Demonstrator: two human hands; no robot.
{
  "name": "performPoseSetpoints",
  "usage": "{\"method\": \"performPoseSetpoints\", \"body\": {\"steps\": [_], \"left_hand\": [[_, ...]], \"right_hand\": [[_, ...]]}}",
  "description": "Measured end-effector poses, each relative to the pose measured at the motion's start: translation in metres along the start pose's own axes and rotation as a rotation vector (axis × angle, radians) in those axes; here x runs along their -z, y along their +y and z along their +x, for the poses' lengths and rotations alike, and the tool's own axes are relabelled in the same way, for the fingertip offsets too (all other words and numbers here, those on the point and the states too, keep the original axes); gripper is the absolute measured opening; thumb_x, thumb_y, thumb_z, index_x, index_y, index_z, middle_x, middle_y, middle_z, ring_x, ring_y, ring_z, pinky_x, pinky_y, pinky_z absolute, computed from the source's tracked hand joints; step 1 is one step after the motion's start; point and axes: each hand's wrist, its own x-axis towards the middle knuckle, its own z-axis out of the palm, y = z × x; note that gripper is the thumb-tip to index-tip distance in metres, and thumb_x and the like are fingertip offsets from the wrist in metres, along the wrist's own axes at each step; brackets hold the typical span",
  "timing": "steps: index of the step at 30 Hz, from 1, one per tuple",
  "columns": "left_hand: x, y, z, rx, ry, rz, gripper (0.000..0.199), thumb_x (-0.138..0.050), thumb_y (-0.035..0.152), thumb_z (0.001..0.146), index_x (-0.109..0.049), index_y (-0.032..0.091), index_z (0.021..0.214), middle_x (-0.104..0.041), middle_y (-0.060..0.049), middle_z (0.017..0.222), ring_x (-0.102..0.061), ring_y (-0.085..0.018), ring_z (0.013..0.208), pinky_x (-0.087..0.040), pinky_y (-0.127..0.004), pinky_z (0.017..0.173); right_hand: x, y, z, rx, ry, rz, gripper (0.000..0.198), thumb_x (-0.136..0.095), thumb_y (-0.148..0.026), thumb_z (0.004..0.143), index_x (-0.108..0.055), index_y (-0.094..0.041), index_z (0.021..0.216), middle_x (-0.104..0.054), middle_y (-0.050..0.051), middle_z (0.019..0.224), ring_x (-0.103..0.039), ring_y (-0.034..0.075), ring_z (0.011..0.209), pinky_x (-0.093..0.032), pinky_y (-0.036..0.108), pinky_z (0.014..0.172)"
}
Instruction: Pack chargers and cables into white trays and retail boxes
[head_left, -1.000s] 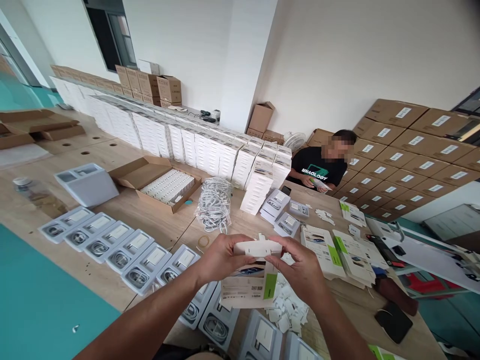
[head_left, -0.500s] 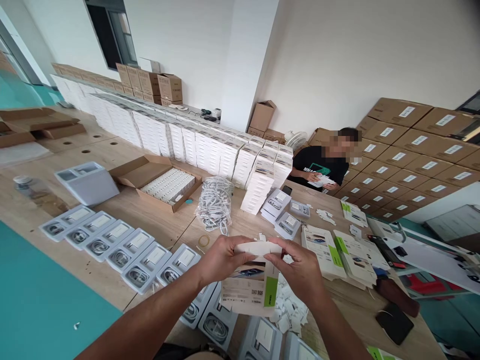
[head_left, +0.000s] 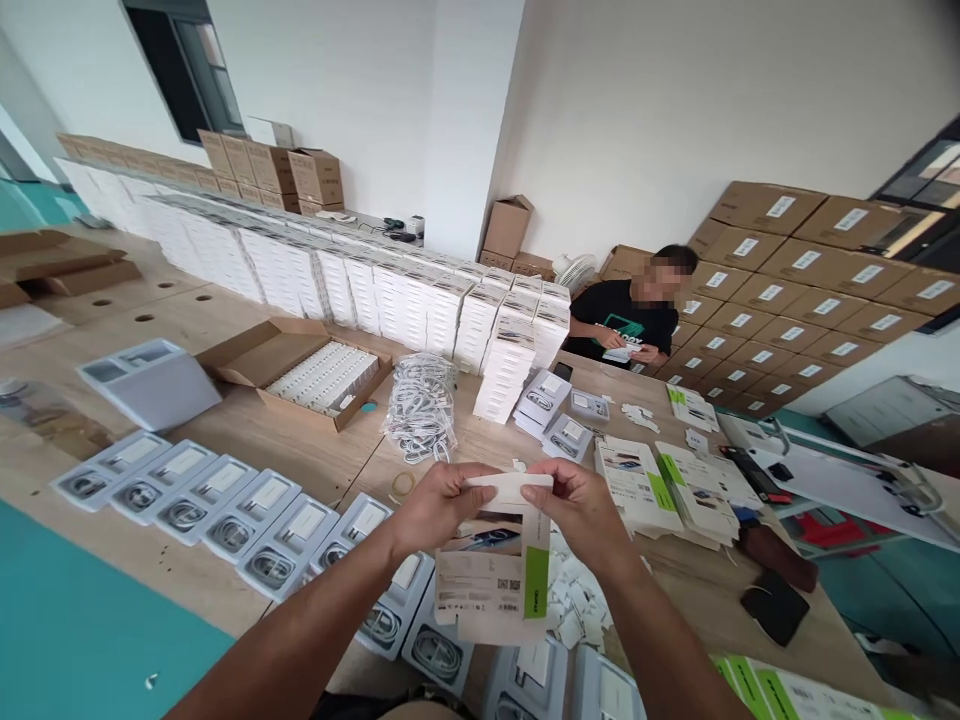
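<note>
1. The left hand (head_left: pixel 439 510) grips one end of the white upper edge of a printed carton (head_left: pixel 480 580).
2. The right hand (head_left: pixel 576 508) pinches the other end, so the carton hangs between both hands above the table (head_left: pixel 247 430).
3. Trays (head_left: pixel 287 545) with coiled cables line the table's near side, some partly behind the carton.
4. White scraps (head_left: pixel 577 590) lie near the right hand.
5. Opposite, a co-worker (head_left: pixel 615 310) holds something white.
</note>
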Motion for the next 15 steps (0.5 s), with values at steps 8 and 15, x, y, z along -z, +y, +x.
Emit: {"method": "performPoseSetpoints", "body": {"steps": [8, 15], "left_hand": [[0.010, -0.009, 0.003, 0.262, -0.124, -0.698, 0.067, -0.064, 0.050, 0.077, -0.050, 0.021, 0.136, -0.070, -0.010, 0.109, -0.063, -0.028, 0.097, -0.042, -0.042, 0.089], [-0.024, -0.055, -0.020, 0.273, -0.475, -1.095, 0.114, -0.035, 0.094, 0.056, -0.040, 0.019, 0.141, -0.048, -0.018, 0.142, -0.037, -0.046, 0.131, -0.025, -0.056, 0.104]], "right_hand": [[-0.010, 0.031, 0.008, -0.125, 0.146, 0.504, 0.036, -0.083, -0.035, 0.062, -0.069, -0.019, 0.092, -0.071, 0.002, 0.081, -0.062, 0.017, 0.069, -0.050, 0.030, 0.065], [-0.026, 0.049, 0.002, -0.023, 0.468, 0.261, 0.037, -0.071, -0.041, 0.074, -0.065, -0.021, 0.104, -0.070, 0.004, 0.087, -0.063, 0.022, 0.072, -0.051, 0.036, 0.065]]}}
